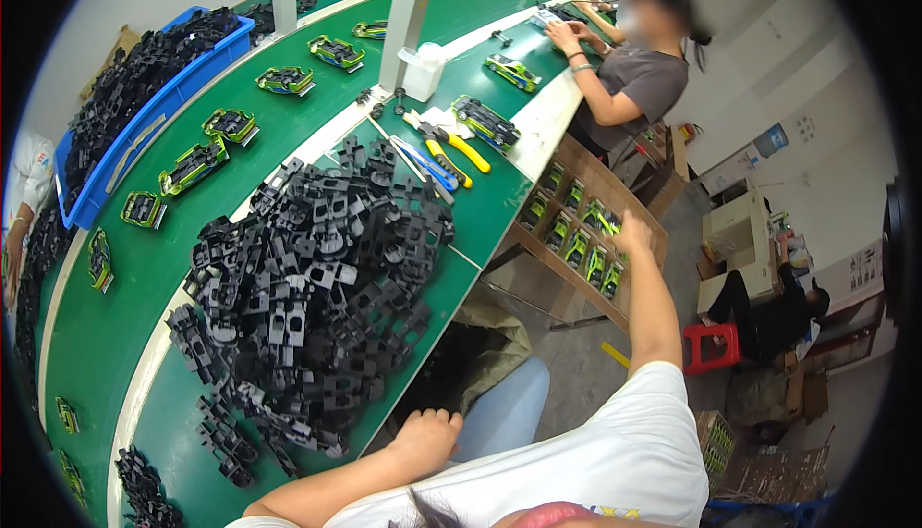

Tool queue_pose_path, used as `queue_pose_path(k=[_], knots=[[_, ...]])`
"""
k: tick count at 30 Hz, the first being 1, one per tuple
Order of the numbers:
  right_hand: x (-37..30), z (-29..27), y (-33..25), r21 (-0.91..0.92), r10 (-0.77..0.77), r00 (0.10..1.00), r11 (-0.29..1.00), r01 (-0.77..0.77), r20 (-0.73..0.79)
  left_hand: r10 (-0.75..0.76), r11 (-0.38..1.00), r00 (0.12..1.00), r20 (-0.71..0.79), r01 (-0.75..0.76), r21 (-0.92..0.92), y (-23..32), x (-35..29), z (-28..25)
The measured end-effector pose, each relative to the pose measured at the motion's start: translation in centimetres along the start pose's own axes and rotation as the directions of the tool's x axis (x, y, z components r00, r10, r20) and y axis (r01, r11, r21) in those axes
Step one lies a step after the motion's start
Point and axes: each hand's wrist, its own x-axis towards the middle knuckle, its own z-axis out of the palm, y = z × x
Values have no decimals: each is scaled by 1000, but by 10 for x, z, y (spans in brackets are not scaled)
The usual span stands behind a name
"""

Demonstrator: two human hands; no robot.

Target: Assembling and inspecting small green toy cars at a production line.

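My right arm stretches out to a brown partitioned box [538,245] beside the table. There my right hand [631,235] is closed on a green and black toy car [602,220] at the box's right side; its fingertips are partly hidden. Other green toy cars [576,249] stand in the compartments. Near the table's front edge, above my lap, my left hand [427,440] is curled into a loose fist, its palm side out of sight. A large heap of black plastic car parts [307,297] lies on the green table [437,336] to its left.
Yellow-handled pliers [451,151] and a blue-handled tool [425,165] lie behind the heap, near a white tub [420,72]. Toy cars [192,165] line the green belt [206,211]. A blue crate [154,134] holds more black parts. A co-worker [639,57] sits farther along; a red stool [711,347] stands right.
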Motion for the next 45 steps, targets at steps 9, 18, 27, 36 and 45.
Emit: queue_pose_path(k=[9,18,27,36,45], knots=[[-265,63,37,918,-150,938,303,-256,312,132,989,916,-379,-149,-15,20,0,11],[-472,-3,-138,666,-632,772,-549,-504,63,88,938,559,-824,-324,-119,36,-12,-8],[-368,-30,-77,397,-134,986,-903,-164,101,674,720,646,-359,-683,123,85,-43,34],[-490,-5,-148,674,-462,884,-633,-381,65,361,881,575,-734,-468,67,55,-32,8],[-380,-12,-93,610,-278,949,-730,-307,146,458,832,605,-651,-550,74,66,-32,29]])
